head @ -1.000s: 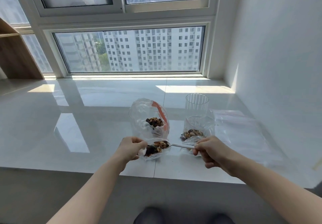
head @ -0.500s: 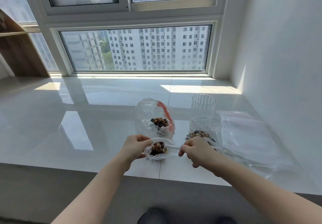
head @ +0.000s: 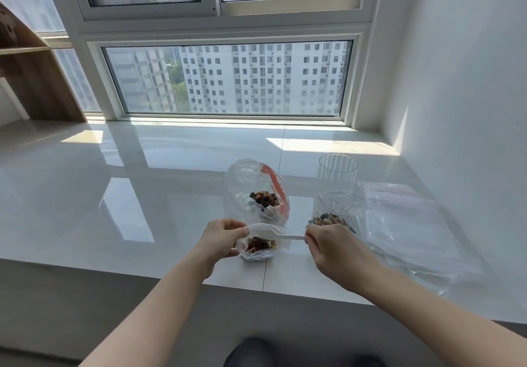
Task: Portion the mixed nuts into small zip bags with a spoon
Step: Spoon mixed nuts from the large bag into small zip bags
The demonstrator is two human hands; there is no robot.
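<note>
Clear plastic is most of what the head view shows on the white stone sill (head: 142,201). The left hand (head: 221,238) pinches the rim of a small zip bag (head: 261,245), fingers curled on its left edge to keep the mouth open; a portion of mixed nuts already lies in its bottom. The right hand (head: 333,248) grips the handle of a white plastic spoon (head: 288,237), fingers closed around it. The spoon's long axis runs nearly level from right to left, its bowl end reaching into the bag's mouth, so the bag lies directly left of the right hand's fingers and just beside them. Whether the bowl holds nuts cannot be told. Behind stands a larger open bag (head: 255,192) with a red zip strip and a heap of nuts. To the right sit another bag of nuts (head: 332,215), a clear ribbed cup (head: 338,171) and flat empty zip bags (head: 405,224). The next scoop probably needs the spoon drawn back out rightward, then carried to the larger bag beyond.
</note>
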